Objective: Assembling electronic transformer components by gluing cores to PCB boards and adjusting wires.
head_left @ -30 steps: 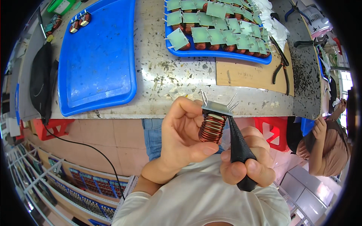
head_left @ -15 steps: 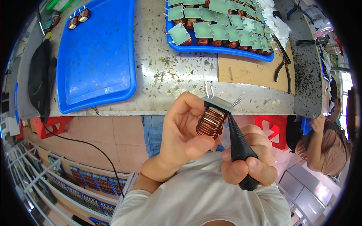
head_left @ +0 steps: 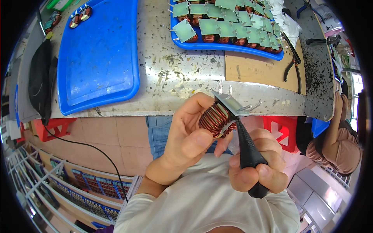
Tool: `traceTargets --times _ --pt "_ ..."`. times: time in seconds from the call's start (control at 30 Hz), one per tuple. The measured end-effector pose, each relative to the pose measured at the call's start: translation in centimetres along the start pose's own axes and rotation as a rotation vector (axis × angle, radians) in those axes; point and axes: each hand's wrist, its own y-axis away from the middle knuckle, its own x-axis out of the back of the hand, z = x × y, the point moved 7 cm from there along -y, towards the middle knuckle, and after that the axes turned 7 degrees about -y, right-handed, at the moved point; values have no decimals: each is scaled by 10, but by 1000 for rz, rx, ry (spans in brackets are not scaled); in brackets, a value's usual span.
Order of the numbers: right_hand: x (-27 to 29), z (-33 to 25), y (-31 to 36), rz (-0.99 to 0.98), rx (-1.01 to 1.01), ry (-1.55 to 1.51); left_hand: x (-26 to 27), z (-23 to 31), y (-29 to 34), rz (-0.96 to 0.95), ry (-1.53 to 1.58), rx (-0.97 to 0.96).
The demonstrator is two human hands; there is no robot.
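Note:
My left hand point(head_left: 180, 139) grips a copper-wound coil point(head_left: 214, 119) between thumb and fingers, just beyond the table's near edge. A flat pale green board point(head_left: 229, 104) is fixed to the coil, with pairs of silvery pins sticking out at its ends. My right hand point(head_left: 268, 161) is closed around a black tapered tool point(head_left: 248, 149) whose exact kind I cannot make out. The tool's narrow end meets or nearly meets the board's right corner, by the right-hand pins. Whether it presses there is hard to see.
A blue tray point(head_left: 99, 66) at left has two coils point(head_left: 81, 16) in its far corner. Another blue tray point(head_left: 233, 48) holds rows of board-topped coils. Pliers point(head_left: 294, 68) lie partly on cardboard point(head_left: 260, 72). Red stools point(head_left: 281, 132) stand below; a co-worker's arm point(head_left: 336, 122) is at right.
The coil has turned in my left hand, so its board slants down to the right and shows more of its face. The tool's tip stays by the board's corner. The co-worker's arm has shifted.

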Motion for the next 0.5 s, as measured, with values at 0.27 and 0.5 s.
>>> traceTargets --times 0.27,0.5 --pt "0 -1 -2 13 -11 -3 -2 -1 0 -18 54 13" --pt "1 1 -2 -8 -15 -23 -1 -2 0 -65 98 33"
